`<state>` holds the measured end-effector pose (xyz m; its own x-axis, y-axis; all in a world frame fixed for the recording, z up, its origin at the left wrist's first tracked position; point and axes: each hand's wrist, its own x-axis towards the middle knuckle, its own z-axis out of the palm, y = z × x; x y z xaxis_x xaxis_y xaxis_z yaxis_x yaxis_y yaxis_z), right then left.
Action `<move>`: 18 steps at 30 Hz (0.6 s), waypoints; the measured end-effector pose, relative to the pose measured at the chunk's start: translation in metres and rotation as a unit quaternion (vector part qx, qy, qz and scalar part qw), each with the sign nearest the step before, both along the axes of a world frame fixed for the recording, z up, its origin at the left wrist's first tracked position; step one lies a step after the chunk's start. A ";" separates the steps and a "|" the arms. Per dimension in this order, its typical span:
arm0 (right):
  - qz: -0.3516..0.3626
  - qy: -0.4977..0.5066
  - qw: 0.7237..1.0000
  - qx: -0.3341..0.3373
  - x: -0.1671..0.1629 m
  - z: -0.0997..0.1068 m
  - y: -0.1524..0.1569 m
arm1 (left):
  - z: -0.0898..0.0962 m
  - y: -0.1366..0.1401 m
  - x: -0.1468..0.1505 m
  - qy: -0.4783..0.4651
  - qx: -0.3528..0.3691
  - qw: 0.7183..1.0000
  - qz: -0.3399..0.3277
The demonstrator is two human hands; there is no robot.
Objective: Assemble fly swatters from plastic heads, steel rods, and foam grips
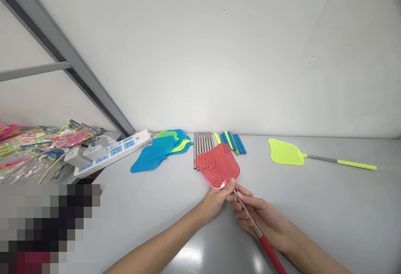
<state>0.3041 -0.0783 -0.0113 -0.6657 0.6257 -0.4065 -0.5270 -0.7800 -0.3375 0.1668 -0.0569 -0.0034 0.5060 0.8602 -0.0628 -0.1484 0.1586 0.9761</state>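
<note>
My left hand [216,202] is closed on the neck of a red fly swatter head [219,165], a mesh paddle facing up over the table. In my right hand [261,217], the fingers are wrapped round a metal rod [250,219] with a red grip [272,254] at its lower end. The rod's tip meets the neck of the paddle between both hands; my fingers hide whether the two are joined. Behind the paddle lies a row of bare metal rods [204,143], partly covered by it.
Blue and yellow-green swatter heads [156,150] lie piled to the left; blue and yellow-green grips [234,141] sit at the back. A whole yellow-green fly swatter [286,152] is at right. A power strip [117,150] and bagged goods [40,148] are at left.
</note>
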 end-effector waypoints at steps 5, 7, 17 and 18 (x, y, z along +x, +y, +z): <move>0.043 0.032 0.999 -0.002 0.004 -0.005 0.004 | 0.001 0.000 0.000 0.007 0.020 1.000 -0.001; 0.056 0.040 0.997 -0.031 0.005 -0.010 0.004 | 0.000 0.001 -0.001 0.012 0.019 1.000 -0.003; 0.117 0.016 0.991 -0.056 0.010 -0.014 0.005 | 0.002 0.000 -0.001 0.000 0.011 1.000 -0.009; 0.121 0.013 0.991 -0.055 0.010 -0.013 0.005 | 0.003 0.000 -0.001 -0.005 0.010 1.000 -0.013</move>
<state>0.3139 -0.0731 -0.0239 -0.8026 0.3986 -0.4439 -0.3273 -0.9163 -0.2310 0.1661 -0.0569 0.0001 0.5288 0.8478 -0.0410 -0.1542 0.1434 0.9776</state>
